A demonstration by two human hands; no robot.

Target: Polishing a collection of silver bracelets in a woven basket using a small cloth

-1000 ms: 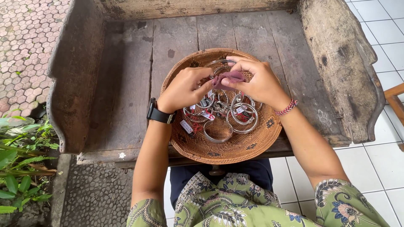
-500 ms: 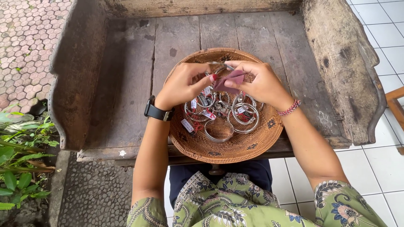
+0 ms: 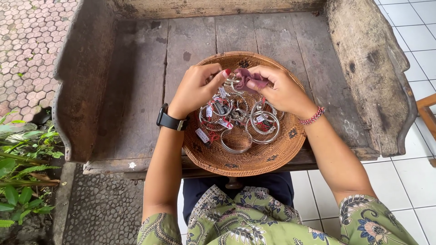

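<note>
Head view, left hand [image 3: 196, 90] pinching silver ring [image 3: 232, 81], right hand [image 3: 278, 90] rubbing it with pink cloth [image 3: 250, 80]

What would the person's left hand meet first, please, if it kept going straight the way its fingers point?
The left hand points right, toward the right hand. It would likely first meet the pink cloth and silver ring pinched between them, though depth is unclear.
</note>
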